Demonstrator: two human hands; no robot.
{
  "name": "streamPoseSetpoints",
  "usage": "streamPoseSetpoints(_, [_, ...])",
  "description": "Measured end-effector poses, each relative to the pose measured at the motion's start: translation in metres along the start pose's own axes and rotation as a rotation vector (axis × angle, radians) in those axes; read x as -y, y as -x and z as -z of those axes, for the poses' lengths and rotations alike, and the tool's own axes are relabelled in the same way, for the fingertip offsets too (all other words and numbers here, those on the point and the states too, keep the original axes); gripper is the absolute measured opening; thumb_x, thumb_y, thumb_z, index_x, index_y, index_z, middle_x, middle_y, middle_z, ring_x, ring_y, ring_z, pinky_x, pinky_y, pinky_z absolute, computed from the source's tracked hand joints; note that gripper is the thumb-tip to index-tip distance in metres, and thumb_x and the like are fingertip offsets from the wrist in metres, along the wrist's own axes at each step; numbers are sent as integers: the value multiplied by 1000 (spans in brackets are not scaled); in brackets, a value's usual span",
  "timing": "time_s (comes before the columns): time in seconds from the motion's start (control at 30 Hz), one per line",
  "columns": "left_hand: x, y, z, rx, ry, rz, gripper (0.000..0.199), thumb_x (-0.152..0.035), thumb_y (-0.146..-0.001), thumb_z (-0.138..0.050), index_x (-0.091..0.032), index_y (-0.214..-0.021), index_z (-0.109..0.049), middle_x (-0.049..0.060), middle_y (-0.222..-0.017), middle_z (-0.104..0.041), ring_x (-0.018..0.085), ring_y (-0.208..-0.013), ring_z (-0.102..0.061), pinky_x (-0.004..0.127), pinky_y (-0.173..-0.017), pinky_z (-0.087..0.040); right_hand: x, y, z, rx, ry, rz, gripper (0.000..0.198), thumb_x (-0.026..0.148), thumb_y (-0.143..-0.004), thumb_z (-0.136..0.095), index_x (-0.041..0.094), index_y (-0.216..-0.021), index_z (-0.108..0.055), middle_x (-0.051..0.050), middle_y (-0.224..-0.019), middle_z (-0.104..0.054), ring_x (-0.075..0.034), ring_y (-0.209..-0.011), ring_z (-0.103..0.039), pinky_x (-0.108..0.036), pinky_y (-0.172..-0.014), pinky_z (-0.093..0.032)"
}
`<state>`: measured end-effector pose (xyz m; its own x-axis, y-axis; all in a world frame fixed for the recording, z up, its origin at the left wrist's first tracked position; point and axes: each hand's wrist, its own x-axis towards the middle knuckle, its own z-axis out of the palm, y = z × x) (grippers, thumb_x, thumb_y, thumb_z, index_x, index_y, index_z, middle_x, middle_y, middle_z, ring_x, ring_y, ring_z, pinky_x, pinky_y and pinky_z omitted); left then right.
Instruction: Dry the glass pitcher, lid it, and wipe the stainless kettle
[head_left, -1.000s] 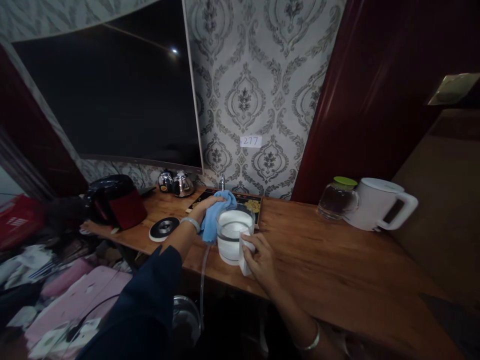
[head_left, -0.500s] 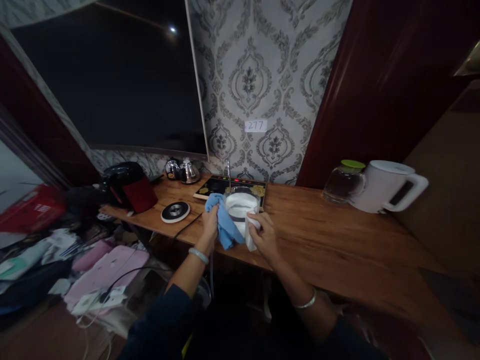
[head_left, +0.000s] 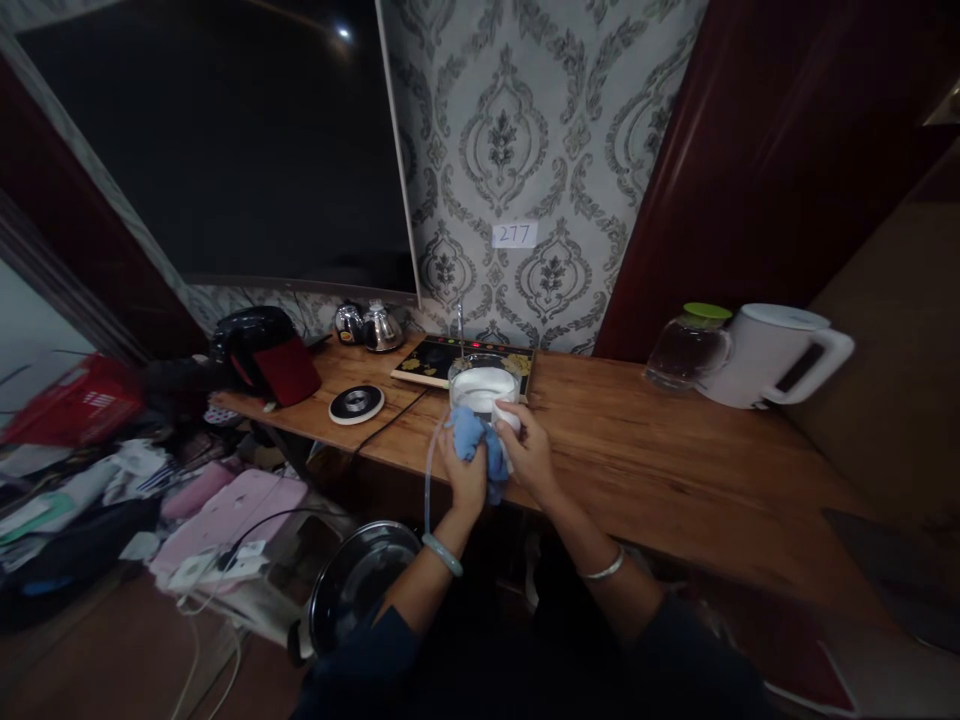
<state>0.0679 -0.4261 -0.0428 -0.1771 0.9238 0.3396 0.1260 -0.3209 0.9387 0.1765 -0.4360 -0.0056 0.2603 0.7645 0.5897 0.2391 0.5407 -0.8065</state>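
Left hand [head_left: 466, 475]: fingers curled around a bunched blue cloth [head_left: 469, 430], which lies across the near side of a glass-and-white vessel [head_left: 486, 384]. Right hand [head_left: 531, 450]: thumb and fingers pinching the vessel's white handle [head_left: 506, 418]. As viewed from my remote station, the vessel lies directly beyond both hands, away from the wearer, at the front of the wooden table [head_left: 645, 470]. Its handle projects toward the wearer and slightly right, so I read the right hand as nearer to it; the left is nearer the body wall, with cloth between. The mouth faces up; I cannot tell whether the base touches the wood.

Containers: the vessel shows a white interior, its contents unclear to me. Well to the right, a clear jug with a green lid [head_left: 679, 355] stands just beside a lidded white pitcher [head_left: 750, 355], whose contents are hidden. Below the table edge sits a shiny basin [head_left: 367, 560], its interior too dark for me to judge.
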Motion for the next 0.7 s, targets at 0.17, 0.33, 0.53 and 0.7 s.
streamPoseSetpoints(0.17, [1, 4, 7, 128, -142, -118, 23, -18, -67, -65, -23, -90, -66, 7, -96, -66, 28, -102, -60, 46, -101, -44, -3, 1, 7, 47, -43, -42, 38, 37, -90, -56, 22, -124, -67, -8, -125, -69, -24, -112, -64, -40, -99, -50])
streamPoseSetpoints(0.33, [-9, 11, 33, 302, -31, 53, 26, -26, -66, -70, -24, -92, -71, 8, -98, -73, 31, -100, -66, 52, -99, -47, -3, 35, 23, 8, -5, -98, 63, 46, -93, -55, 22, -149, -42, -15, -134, -62, -27, -111, -65, -43, -91, -56])
streamPoseSetpoints(0.53, [-22, 66, 25, 422, 309, 393, 44, -48, -69, -74, -19, -103, -73, 9, -97, -75, 28, -94, -69, 43, -90, -53, -1, 109, 35, 113, 104, -38, 67, 47, -87, -67, 27, -147, -45, -13, -144, -56, -31, -130, -56, -50, -106, -49])
streamPoseSetpoints(0.7, [-45, 71, 15, 675, 351, 300, 48, -51, -76, -71, -24, -115, -72, 11, -109, -74, 30, -103, -68, 45, -98, -51, -7, 118, 59, 24, -16, -193, 63, 49, -80, -74, 25, -137, -57, -12, -135, -64, -32, -120, -64, -51, -100, -53])
